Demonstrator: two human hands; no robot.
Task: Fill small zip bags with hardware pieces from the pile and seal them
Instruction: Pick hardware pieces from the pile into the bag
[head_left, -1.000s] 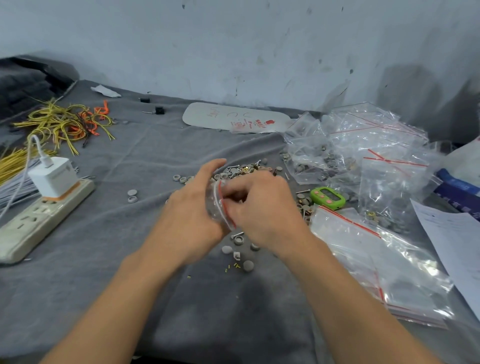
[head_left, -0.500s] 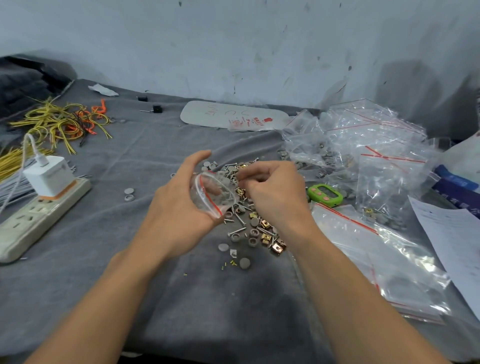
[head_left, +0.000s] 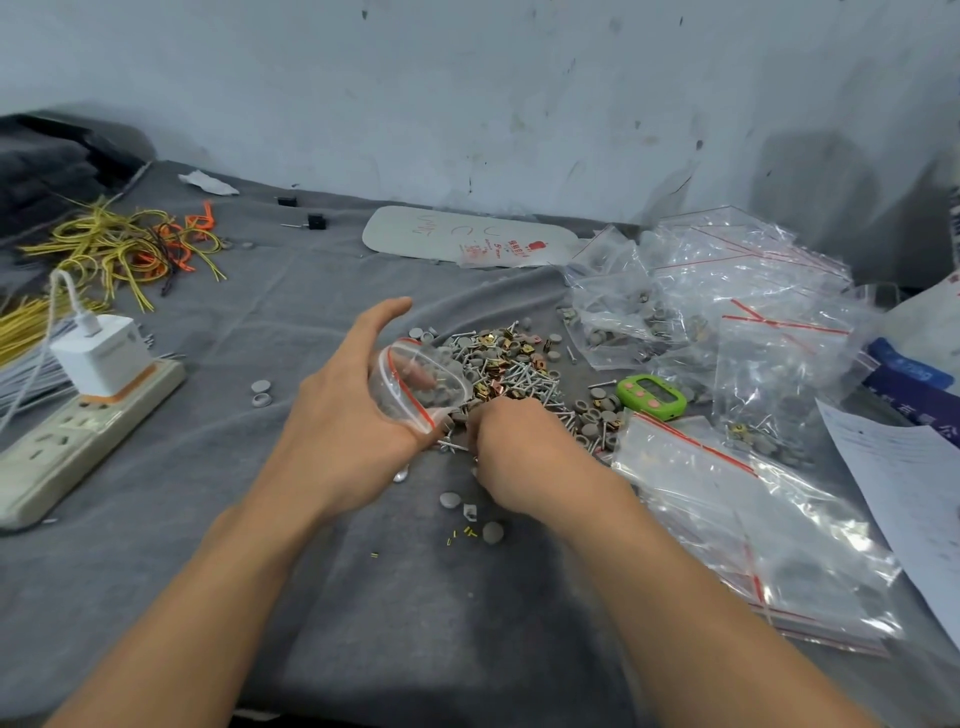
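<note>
As it carries all the stock, worktop (head_left: 363, 597): grey cloth under everything, which should keep loose pieces from rolling.
Filled bags (head_left: 727, 291): heaped beyond and to the right of the fingers of the right hand (head_left: 519, 447), out of the way.
Pile (head_left: 514, 364): screws, clips and grey caps, right at those fingers and just beyond those of the left hand (head_left: 343, 415).
Left hand: fingers curled round the small zip bag (head_left: 421, 382), thumb raised, propping its mouth towards the pile.
Right hand: fingers curled down into the pile's near edge; what they pinch I cannot tell.
Small zip bag: in the left fingers, unsealed, contents unclear.

Scuffed pale wall (head_left: 519, 93) behind grey cloth-covered table (head_left: 395, 613).
</note>
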